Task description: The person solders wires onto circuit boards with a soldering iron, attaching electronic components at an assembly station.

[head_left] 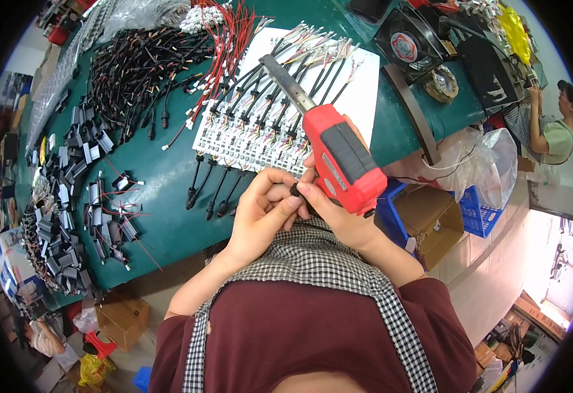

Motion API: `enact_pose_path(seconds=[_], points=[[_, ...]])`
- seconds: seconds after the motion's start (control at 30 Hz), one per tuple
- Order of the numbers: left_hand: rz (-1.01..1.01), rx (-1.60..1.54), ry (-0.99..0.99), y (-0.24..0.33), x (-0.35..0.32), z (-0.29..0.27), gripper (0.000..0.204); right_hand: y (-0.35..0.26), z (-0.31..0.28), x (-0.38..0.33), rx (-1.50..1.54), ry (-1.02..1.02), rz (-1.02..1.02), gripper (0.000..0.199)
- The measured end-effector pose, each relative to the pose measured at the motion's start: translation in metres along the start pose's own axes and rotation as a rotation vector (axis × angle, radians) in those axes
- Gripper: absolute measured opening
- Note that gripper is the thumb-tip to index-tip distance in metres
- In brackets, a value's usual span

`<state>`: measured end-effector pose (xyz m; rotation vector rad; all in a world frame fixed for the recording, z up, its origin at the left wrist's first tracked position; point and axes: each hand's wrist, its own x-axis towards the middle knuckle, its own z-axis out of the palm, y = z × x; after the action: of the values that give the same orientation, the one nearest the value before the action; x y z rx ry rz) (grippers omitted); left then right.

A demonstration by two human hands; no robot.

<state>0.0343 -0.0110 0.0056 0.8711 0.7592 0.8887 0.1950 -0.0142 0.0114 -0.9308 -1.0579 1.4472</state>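
My right hand point(339, 209) is wrapped around the red grip of a soldering gun point(339, 157), whose grey barrel runs up toward 11 o'clock and ends over the white board point(358, 98). The fingertips of that same hand also pinch a small black connector point(295, 190). My left hand point(260, 209) meets it from 9 o'clock, thumb and fingers closed narrowly on the same little piece, so both hands touch at the connector, just below the board's near edge.

On the white board, rows of black cables point(267, 98) with bare multicoloured ends lie side by side, fanned toward 1 o'clock. 4 loose black plug leads point(211, 190) lie on the green table point(162, 216) at 9 o'clock from my left hand, near it but apart. Farther out at 10 o'clock sits a heap of black wires point(136, 65), with red wires point(227, 39) at 12 o'clock. A pile of small black and grey parts point(57, 216) spreads along the table's edge at 9 o'clock. At 1 o'clock stands a black fan point(407, 42). Another person point(555, 131) sits at 2 o'clock, well apart.
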Motion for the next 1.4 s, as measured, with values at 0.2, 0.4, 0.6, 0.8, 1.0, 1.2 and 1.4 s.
enact_pose_path(seconds=[0.2,0.4,0.6,0.8,1.0,1.2,1.4], points=[[0.322,0.573,0.192,-0.004,-0.011,0.003,0.028,0.005,0.007,-0.006,-0.324,0.196,-0.042,0.071],[0.365,0.987,0.374,-0.013,-0.015,-0.008,0.016,-0.016,-0.019,-0.034,-0.280,0.146,0.083,0.034],[0.348,1.137,0.328,-0.012,-0.010,-0.002,0.018,-0.028,-0.069,-0.076,-0.027,-0.013,0.094,0.050],[0.312,1.229,0.339,-0.015,-0.004,0.001,0.015,-0.025,-0.076,-0.092,-0.071,0.015,0.213,0.061],[0.377,1.279,0.351,-0.014,-0.002,0.000,0.016,-0.019,-0.082,-0.095,-0.090,0.043,0.259,0.074],[0.364,1.334,0.349,-0.016,-0.002,0.001,0.018,-0.019,-0.080,-0.092,-0.140,0.024,0.272,0.072],[0.388,1.378,0.351,-0.016,-0.003,0.001,0.018,-0.013,-0.085,-0.097,-0.171,0.027,0.259,0.072]])
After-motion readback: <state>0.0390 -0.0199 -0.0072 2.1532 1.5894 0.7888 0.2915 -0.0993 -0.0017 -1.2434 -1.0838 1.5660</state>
